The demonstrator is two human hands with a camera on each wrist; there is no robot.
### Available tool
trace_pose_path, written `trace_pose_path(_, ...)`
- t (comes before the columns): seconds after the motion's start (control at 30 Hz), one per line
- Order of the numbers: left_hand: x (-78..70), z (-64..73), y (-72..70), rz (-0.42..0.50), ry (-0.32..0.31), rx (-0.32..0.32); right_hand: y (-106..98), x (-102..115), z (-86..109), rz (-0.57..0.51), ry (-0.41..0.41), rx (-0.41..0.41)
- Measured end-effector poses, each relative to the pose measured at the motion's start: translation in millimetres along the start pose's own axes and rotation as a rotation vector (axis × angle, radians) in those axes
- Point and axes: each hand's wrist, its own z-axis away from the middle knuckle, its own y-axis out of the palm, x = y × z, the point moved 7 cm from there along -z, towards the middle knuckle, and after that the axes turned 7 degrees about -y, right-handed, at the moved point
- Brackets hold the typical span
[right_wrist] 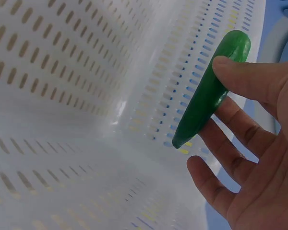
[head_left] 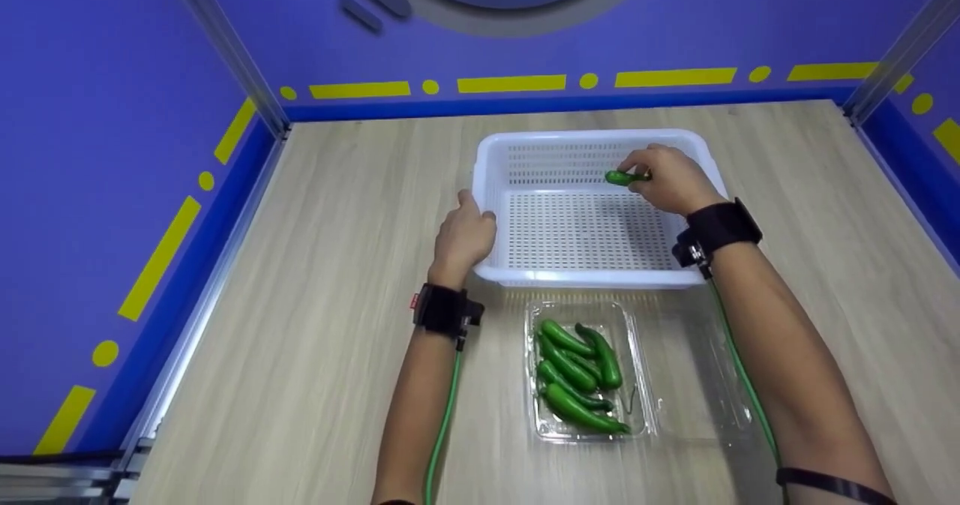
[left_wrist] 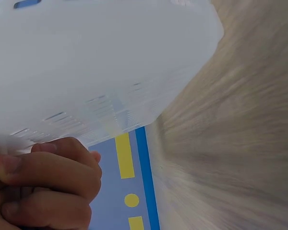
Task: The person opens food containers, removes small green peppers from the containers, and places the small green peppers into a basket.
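Between thumb and fingers my right hand (head_left: 670, 178) pinches a green pepper (right_wrist: 212, 91), held over the back right part of a white plastic basket (head_left: 592, 275). In the right wrist view the pepper slants with its rounded end up and its narrow tip down. My left hand (head_left: 463, 236) grips the basket's left rim, its fingers curled there in the left wrist view. Only slotted floor and walls show inside the basket. Nearer me, a clear plastic clamshell box (head_left: 531, 415) holds several green peppers (head_left: 570, 366).
The box's clear lid (head_left: 694, 385) lies folded open to the right, beside my right forearm. Both hands wear black wrist straps with green cables. Purple panels with yellow markings (head_left: 512, 85) border the wooden table (head_left: 345, 212) at the back and sides.
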Motion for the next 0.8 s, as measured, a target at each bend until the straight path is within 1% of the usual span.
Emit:
trace_pose_path(0.13,-1.1,-0.4,-1.5,-0.002,0.007,0.008,3.2,-6.6,-2.7,-0.029,0.043,0.017)
trace_pose_path(0.27,-1.4,-0.3,-1.3,0.002,0.005,0.015,6.2,-10.2,-5.2,-0.029,0.05,0.033)
trace_pose_path(0.53,0.9,-0.5,0.9,0.008,-0.014,0.021,13.1,-15.3,-10.8,-0.016,0.069,0.036)
trace_pose_path(0.7,0.8,-0.4,-0.7,0.0,-0.024,0.022,18.5,-20.2,-12.8,-0.026,0.108,0.065)
trace_pose_path(0.8,-0.3,-0.2,-1.1,-0.002,-0.013,0.022,18.7,-22.6,-14.0,-0.026,0.129,0.078)
